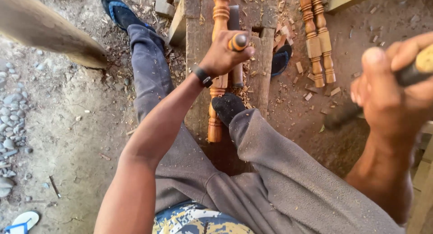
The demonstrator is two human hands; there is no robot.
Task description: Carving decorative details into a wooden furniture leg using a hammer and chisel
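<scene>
Orange-brown turned wood lies along a rough grey workbench (198, 58): a spindle (219, 17) with rings, beads and a square block, its surface smooth against the bench's cracked, weathered planks. Pale chips and shavings litter the bench and the packed dirt around it. A foot in a dark sock (227, 106) presses on the spindle's lower part, pinning it to the bench. Two more spindles (318, 40) of the same shape lie side by side on the ground to the right, well apart from the bench.

The left hand (222, 57) curls tightly around a chisel handle (238, 41), whose rounded orange end with a dark band sticks out above the knuckles; the blade below is mostly hidden by the hand and hard to follow against the bench. A black band circles that wrist.

The right hand (392, 92) is close to the lens, blurred and partly cut off at the frame's edge. Its fingers are wrapped firmly around a mallet (408, 74) with a dark shaft and a yellowish end; the dark lower end blurs out below the thumb.

Grey trousers dusted with sawdust fill the lower frame.
</scene>
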